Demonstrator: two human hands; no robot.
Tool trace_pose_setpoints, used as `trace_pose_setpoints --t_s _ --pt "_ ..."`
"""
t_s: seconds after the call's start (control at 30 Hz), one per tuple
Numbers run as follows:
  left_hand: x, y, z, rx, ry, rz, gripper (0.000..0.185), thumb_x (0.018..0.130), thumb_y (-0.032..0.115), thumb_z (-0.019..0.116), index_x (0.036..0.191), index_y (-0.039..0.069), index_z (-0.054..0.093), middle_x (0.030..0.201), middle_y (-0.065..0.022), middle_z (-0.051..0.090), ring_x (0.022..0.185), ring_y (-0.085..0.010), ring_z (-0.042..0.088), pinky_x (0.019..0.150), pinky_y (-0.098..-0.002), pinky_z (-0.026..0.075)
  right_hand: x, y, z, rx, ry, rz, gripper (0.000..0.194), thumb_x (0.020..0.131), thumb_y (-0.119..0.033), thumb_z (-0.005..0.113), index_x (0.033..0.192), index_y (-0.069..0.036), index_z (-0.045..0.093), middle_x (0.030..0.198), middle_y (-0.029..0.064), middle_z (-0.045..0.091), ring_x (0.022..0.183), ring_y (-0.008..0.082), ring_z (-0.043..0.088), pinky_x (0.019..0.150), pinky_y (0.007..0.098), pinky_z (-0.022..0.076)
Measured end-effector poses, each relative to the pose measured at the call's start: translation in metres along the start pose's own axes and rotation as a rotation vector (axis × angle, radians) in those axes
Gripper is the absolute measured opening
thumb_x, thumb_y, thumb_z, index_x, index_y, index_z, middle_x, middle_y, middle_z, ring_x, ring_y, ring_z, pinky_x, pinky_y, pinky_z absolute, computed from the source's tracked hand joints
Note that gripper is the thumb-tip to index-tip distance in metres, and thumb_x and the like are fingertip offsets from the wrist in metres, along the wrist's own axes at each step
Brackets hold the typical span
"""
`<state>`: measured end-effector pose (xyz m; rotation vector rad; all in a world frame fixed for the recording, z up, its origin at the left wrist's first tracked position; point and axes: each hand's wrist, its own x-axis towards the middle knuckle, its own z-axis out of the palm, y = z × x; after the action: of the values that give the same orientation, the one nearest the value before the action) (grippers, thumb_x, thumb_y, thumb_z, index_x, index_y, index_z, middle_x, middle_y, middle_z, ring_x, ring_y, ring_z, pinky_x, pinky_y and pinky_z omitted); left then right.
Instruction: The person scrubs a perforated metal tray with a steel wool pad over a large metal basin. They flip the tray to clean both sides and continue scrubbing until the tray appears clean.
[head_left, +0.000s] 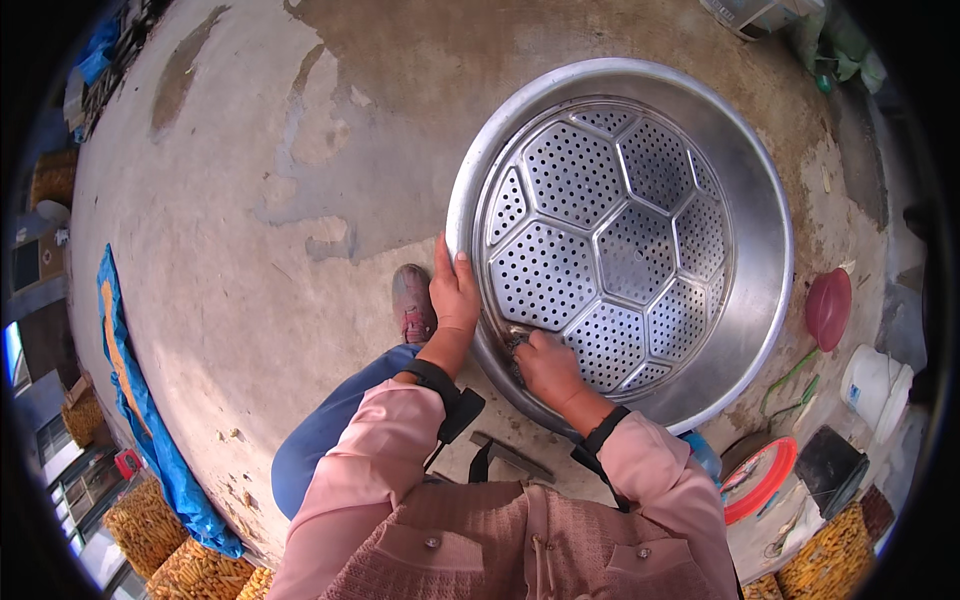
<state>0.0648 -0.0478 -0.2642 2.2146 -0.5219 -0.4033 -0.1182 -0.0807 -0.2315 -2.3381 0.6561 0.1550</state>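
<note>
A large round metal basin (761, 300) stands before me, tilted a little. Inside it lies a perforated metal steamer plate (637, 255) with a pattern of raised ribs. My left hand (454, 294) rests against the basin's left rim, fingers extended and slightly apart. Near the lower left edge of the steamer plate, my right hand (549, 367) presses a grey metal scouring pad (516, 343), which is mostly hidden under the fingers. Both wrists wear dark bands.
Right of the basin are a pink plastic scoop (828, 309), a white bucket (870, 386), a black container (829, 469) and a red-rimmed basin (776, 487). A blue tarp (161, 450) and corn cobs (199, 574) lie at left. Wet patches mark the concrete floor (225, 187).
</note>
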Motion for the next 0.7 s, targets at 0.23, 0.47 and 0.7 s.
trace_pose_setpoints --t_s 0.23,0.47,0.7 --pt "0.001 -0.006 0.001 -0.068 0.016 0.038 0.045 0.094 0.024 0.045 0.136 0.008 0.039 0.113 -0.0251 0.059 0.101 -0.038 0.06 0.083 -0.04 0.048 0.085 -0.005 0.016 0.024 0.401 -0.038 0.008 0.078 -0.014 0.059 0.073 -0.008 0.056 0.075 0.0099 0.052 0.074 0.0289 0.059 0.062 0.0407 0.0495" --pt "0.001 -0.005 0.001 -0.129 -0.006 0.023 0.046 0.095 0.025 0.044 0.137 0.007 0.037 0.12 -0.0246 0.056 0.107 -0.0372 0.057 0.089 -0.039 0.046 -0.035 0.019 0.008 -0.055 -0.089 -0.003 0.006 0.07 -0.011 0.059 0.076 -0.01 0.06 0.083 0.0078 0.05 0.078 0.0266 0.058 0.063 0.0383 0.0508" --pt "0.001 -0.007 0.002 -0.088 0.008 0.012 0.047 0.095 0.027 0.045 0.136 0.007 0.037 0.121 -0.0254 0.055 0.109 -0.0392 0.056 0.089 -0.0409 0.045 0.009 0.009 0.02 -0.096 0.072 -0.077 0.005 0.071 -0.01 0.058 0.075 -0.009 0.061 0.084 0.0083 0.052 0.078 0.0266 0.058 0.064 0.0376 0.0507"
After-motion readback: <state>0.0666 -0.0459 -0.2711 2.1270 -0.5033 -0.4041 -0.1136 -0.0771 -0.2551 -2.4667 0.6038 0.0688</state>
